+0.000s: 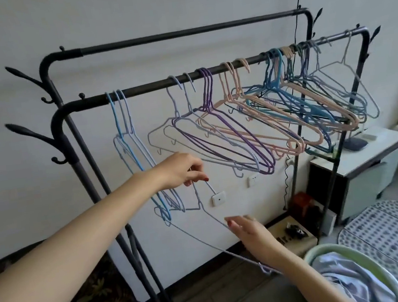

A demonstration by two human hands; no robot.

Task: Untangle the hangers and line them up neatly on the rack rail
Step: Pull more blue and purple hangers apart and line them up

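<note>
A person frees a loose pale lavender wire hanger [209, 215] from the bunch of light blue and lavender wire hangers [128, 140] hung at the nine o'clock end of the dark metal front rack rail [149, 87]. The left hand [182, 169] is nearly closed, fingertips pinched on the loose hanger's hook, while the right hand [247, 228], at five o'clock from it, is half open with its fingers laid against the hanger's sloping shoulder wire; whether it grips cannot be told. The hanger's far corner seems snagged in the bunch's lower ends near seven o'clock of the left hand. The step would likely go best if the right hand steadies the frame while the left tips the hook clear, sliding the snag out, not pulling. Purple, peach and teal wire hangers [276, 115] crowd the rail toward three o'clock, many overlapping. A pale green laundry basket [375, 269] sits at five o'clock.
</note>
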